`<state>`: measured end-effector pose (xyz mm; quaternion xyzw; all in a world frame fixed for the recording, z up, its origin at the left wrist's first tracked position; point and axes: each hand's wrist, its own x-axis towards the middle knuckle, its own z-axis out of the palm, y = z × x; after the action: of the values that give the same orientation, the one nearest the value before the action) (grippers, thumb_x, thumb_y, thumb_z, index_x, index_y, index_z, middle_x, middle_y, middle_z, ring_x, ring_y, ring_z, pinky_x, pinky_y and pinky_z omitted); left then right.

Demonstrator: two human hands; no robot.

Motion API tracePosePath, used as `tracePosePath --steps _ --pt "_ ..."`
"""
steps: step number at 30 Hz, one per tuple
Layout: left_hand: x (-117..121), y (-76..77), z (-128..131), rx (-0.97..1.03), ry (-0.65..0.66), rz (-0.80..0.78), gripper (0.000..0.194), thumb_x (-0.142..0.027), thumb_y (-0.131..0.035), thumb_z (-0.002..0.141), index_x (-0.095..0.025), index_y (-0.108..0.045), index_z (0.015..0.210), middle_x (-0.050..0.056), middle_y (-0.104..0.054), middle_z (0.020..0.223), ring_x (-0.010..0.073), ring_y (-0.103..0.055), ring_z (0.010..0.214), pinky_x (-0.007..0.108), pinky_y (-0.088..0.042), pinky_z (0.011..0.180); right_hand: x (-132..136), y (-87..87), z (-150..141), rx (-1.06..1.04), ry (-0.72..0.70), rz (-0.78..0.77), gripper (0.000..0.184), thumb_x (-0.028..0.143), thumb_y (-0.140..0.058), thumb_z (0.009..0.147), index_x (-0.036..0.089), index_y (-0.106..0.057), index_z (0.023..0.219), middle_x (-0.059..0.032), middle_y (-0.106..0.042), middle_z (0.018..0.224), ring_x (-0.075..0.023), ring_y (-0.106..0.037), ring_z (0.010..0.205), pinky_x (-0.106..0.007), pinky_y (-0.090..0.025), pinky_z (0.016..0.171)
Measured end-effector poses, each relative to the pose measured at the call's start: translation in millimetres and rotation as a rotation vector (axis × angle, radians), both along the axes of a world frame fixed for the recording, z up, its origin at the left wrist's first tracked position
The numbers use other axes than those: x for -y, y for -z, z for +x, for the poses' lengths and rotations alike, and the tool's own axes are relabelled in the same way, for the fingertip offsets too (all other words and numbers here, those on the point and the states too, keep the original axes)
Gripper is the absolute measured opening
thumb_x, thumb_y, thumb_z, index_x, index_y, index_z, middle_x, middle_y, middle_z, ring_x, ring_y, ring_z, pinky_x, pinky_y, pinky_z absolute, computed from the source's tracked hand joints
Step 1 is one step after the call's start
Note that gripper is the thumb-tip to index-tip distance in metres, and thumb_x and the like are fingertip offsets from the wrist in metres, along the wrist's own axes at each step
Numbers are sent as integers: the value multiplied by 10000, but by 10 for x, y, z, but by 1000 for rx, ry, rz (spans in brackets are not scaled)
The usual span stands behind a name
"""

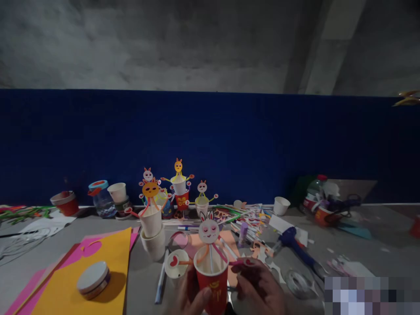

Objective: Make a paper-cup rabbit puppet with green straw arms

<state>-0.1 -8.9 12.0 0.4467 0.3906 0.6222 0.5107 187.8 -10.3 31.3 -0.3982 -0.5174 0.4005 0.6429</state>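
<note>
A red paper cup (215, 286) stands upright in my left hand (193, 293), whose thumb and fingers wrap round its lower side. A white paper rabbit face (209, 231) with closed pink eyes rises above the rim on a pale stem. Fuzzy orange and pink arms reach out sideways over the rim. The left arm ends in a white paper disc with a red heart (173, 260). My right hand (260, 284) is closed at the end of the pink pipe cleaner arm (234, 263), by its heart disc (248, 261); its fingertips are partly in shadow.
Similar cup figures (151, 218) stand at the back left of centre. A blue glue gun (297, 247), a tape roll (298, 282) and a purple glue stick (243, 235) lie or stand rightward. Leftward, a white-lidded jar (94, 279) sits on orange paper (114, 249). A blue partition (216, 140) rises behind.
</note>
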Motion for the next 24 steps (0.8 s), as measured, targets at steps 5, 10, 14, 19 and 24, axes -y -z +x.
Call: tracePosePath --steps 5,10,14,19,24 --pt "-57 334 -134 6 30 -65 614 -454 -847 673 -227 -694 1223 151 -685 1327 420 -532 1318 532 -438 1091 -130 -201 84 -67 -160 7 222 421 -771 817 257 -784 966 -55 -752 850 -165 -673 599 -230 -566 503" --pt "-121 363 -240 -68 131 42 702 -523 -819 671 -240 -661 1294 146 -629 1404 419 -514 1333 522 -423 1104 -137 -409 191 122 -207 173 202 425 -746 835 230 -800 827 -72 -721 806 -224 -694 760 -284 -581 642" --pt "-79 80 -189 -102 282 52 696 -528 -788 712 -248 -633 1330 142 -639 1392 407 -516 1333 526 -408 1109 -139 -448 207 147 -244 172 230 437 -744 837 212 -776 800 -59 -698 779 -189 -659 671 -242 -529 536" --pt "-14 -33 -122 -31 211 -12 720 -586 -806 652 -218 -678 1258 146 -671 1345 423 -531 1312 525 -414 1101 -140 -422 193 123 -279 194 227 437 -722 861 221 -769 812 -47 -701 786 -164 -639 614 -247 -529 534" --pt "-21 50 -119 20 261 -39 657 -538 -820 652 -236 -695 1223 131 -682 1337 422 -531 1314 523 -433 1081 -133 -423 195 128 -271 232 258 462 -705 873 215 -769 836 -52 -709 775 -172 -654 619 -268 -553 568"
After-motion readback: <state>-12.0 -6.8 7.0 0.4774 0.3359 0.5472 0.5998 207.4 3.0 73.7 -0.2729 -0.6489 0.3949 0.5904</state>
